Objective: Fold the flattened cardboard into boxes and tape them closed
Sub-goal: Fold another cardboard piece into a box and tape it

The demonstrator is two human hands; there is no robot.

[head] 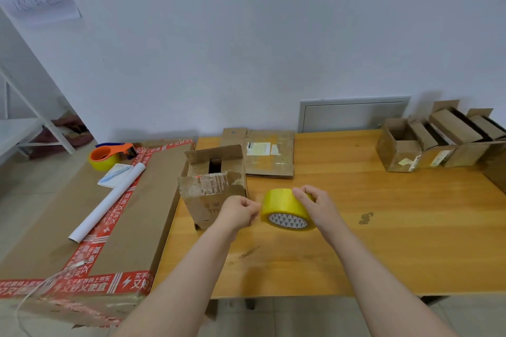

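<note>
A yellow tape roll is held just above the wooden table, with my right hand gripping it from the top right. My left hand sits right beside the roll's left edge, its fingers curled together and pinched at the tape's edge; whether a loose end is between them I cannot tell. Just left of my left hand stands a folded cardboard box with its top flaps partly open and old clear tape on the front flap. A flattened cardboard piece lies behind it near the wall.
A large flat carton with red printed tape lies left of the table, carrying an orange tape dispenser, a notepad with a pen and a white paper roll. Several open small boxes stand at the table's back right.
</note>
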